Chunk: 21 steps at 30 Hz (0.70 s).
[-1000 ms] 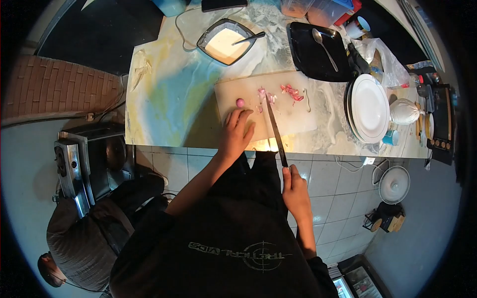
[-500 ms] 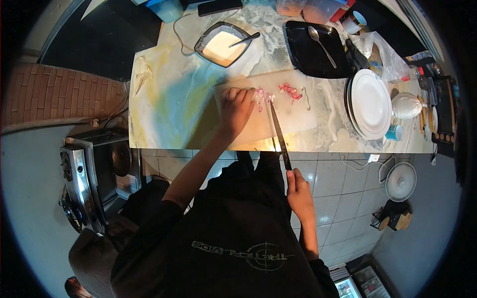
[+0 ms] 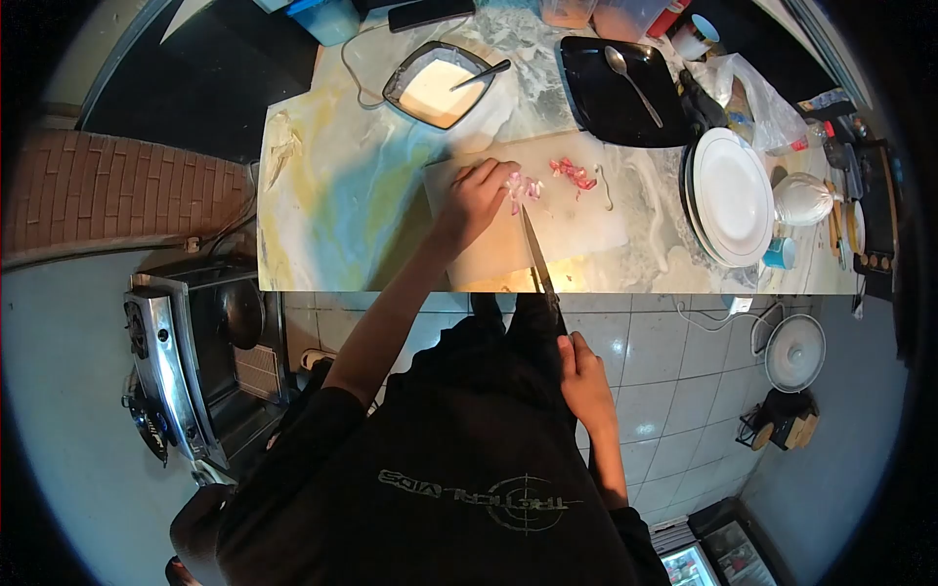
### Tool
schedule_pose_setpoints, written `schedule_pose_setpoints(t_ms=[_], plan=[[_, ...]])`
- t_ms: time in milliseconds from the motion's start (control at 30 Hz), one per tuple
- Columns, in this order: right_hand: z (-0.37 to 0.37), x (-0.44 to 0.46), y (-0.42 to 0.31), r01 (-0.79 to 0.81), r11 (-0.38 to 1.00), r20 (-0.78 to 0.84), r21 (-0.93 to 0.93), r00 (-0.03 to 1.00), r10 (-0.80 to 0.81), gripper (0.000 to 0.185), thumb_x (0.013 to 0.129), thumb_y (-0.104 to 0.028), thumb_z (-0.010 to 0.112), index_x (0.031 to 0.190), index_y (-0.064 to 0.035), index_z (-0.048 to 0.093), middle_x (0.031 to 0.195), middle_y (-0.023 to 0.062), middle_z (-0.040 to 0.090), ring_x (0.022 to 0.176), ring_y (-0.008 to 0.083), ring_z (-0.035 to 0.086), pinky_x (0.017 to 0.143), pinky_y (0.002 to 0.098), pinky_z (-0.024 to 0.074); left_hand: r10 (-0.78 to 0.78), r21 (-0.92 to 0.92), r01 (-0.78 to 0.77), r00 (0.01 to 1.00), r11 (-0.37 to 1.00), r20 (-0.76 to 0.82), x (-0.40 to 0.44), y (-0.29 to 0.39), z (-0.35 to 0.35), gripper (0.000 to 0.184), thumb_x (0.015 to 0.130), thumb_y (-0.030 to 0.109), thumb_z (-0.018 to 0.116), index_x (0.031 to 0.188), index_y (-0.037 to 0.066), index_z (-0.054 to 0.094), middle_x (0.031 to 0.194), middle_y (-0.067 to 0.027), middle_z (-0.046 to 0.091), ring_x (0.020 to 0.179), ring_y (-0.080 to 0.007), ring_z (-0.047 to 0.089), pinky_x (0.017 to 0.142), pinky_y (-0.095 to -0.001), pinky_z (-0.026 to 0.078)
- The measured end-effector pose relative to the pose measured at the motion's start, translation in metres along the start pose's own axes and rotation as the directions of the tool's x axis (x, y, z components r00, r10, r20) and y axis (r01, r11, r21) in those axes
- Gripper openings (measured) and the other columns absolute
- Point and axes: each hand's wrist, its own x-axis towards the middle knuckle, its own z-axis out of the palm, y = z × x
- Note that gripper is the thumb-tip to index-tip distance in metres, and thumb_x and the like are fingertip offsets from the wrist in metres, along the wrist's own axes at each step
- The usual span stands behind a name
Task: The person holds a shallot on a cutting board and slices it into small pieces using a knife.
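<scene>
My right hand (image 3: 583,373) is closed round the handle of a long knife (image 3: 536,256), whose tip rests near chopped pink-white shallot (image 3: 525,190) on a pale cutting board (image 3: 489,256). My left hand (image 3: 476,200) lies over the left part of the board, fingers bent and pressed together beside the chopped pieces. What those fingers hold is hidden. A pile of chopped red pieces (image 3: 573,175) sits further right on the board, beside a thin curved stem (image 3: 606,188).
Behind the board stand a black bowl of pale batter (image 3: 438,93) and a black tray (image 3: 591,98) with a spoon (image 3: 635,88). Stacked white plates (image 3: 731,200) are at the right. A person in dark clothing (image 3: 195,523) is at the lower left.
My left hand has moved up and over the small round pink shallot, then right towards the chopped pieces. The knife tip has shifted slightly lower. The person at the lower left has moved down and right.
</scene>
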Motion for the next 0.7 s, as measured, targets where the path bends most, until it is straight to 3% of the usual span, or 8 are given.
schedule_pose_setpoints(t_ms=[33,167,267,333,467,533,667,700], plan=[[0.0,0.0,0.001,0.008,1.0,-0.007,0.003,1.0,-0.008,0.056,0.108,-0.04,0.046,0.126,0.0116,0.056,0.091,0.0351,0.066,0.093,0.0499,0.065,0.082,0.0463,0.0501,-0.026,-0.121,0.028,1.0,0.992,0.013,0.003,0.002,-0.001,0.039,0.085,0.005,0.071,0.123,0.01,0.063,0.1,-0.0047,0.064,0.093,-0.0256,0.063,0.09,-0.0374,0.048],[-0.001,0.001,0.0,-0.011,1.0,0.016,0.012,1.0,0.011,0.055,0.108,-0.039,0.046,0.126,0.0114,0.056,0.09,0.0346,0.066,0.09,0.0497,0.066,0.08,0.0457,0.0503,-0.068,-0.145,0.07,0.997,0.987,0.023,-0.004,0.005,-0.019,0.038,0.084,0.002,0.07,0.121,0.009,0.063,0.1,-0.0063,0.065,0.094,-0.0271,0.064,0.09,-0.0402,0.049],[0.002,0.0,0.001,0.027,1.0,-0.012,0.012,1.0,-0.027,0.053,0.108,-0.039,0.046,0.123,0.0107,0.057,0.085,0.0334,0.065,0.084,0.0493,0.065,0.076,0.046,0.0497,-0.083,0.062,0.077,0.992,0.995,0.099,-0.013,-0.003,-0.023,0.036,0.083,0.002,0.07,0.118,0.009,0.064,0.098,-0.0076,0.066,0.093,-0.028,0.064,0.089,-0.0406,0.049],[0.002,0.003,0.0,0.03,1.0,-0.003,0.0,1.0,-0.03,0.051,0.108,-0.038,0.045,0.119,0.01,0.058,0.08,0.0321,0.063,0.079,0.0484,0.064,0.072,0.0463,0.0487,0.029,0.15,-0.036,0.999,0.988,0.044,-0.011,-0.004,-0.019,0.035,0.083,0.001,0.07,0.116,0.009,0.064,0.096,-0.0083,0.067,0.093,-0.0288,0.064,0.09,-0.0403,0.049],[0.007,0.006,0.008,0.063,0.998,-0.04,-0.025,0.997,-0.064,0.05,0.108,-0.038,0.045,0.117,0.0096,0.058,0.076,0.0309,0.062,0.074,0.0475,0.062,0.068,0.0463,0.0475,0.012,0.124,-0.014,1.0,0.992,0.022,-0.001,0.002,-0.011,0.035,0.082,0.001,0.07,0.116,0.008,0.065,0.096,-0.0087,0.067,0.093,-0.0297,0.064,0.091,-0.04,0.049],[0.003,0.006,0.002,0.042,0.999,0.005,-0.015,0.999,-0.042,0.049,0.108,-0.037,0.046,0.116,0.0097,0.058,0.076,0.03,0.062,0.072,0.0462,0.061,0.067,0.0456,0.047,0.004,-0.125,-0.004,1.0,0.992,0.0,0.0,0.0,-0.003,0.034,0.082,0.001,0.07,0.115,0.007,0.065,0.096,-0.0088,0.067,0.091,-0.03,0.065,0.09,-0.0401,0.049],[0.004,0.005,0.003,0.067,0.998,-0.064,0.01,0.996,-0.066,0.048,0.108,-0.036,0.046,0.116,0.0098,0.058,0.076,0.0297,0.062,0.071,0.0454,0.061,0.067,0.0455,0.0468,-0.066,-0.105,0.063,0.997,0.992,-0.027,-0.015,0.0,0.0,0.032,0.083,0.004,0.071,0.114,0.008,0.065,0.098,-0.0083,0.066,0.095,-0.0287,0.063,0.092,-0.0406,0.047],[0.002,0.005,0.0,0.031,0.999,-0.04,0.011,0.999,-0.031,0.049,0.108,-0.037,0.046,0.117,0.0099,0.058,0.077,0.03,0.062,0.072,0.045,0.062,0.067,0.0452,0.0471,-0.042,0.015,0.043,0.998,0.999,-0.041,-0.019,0.004,-0.002,0.031,0.082,0.005,0.073,0.113,0.009,0.065,0.1,-0.0075,0.066,0.098,-0.0272,0.061,0.094,-0.0404,0.045]])
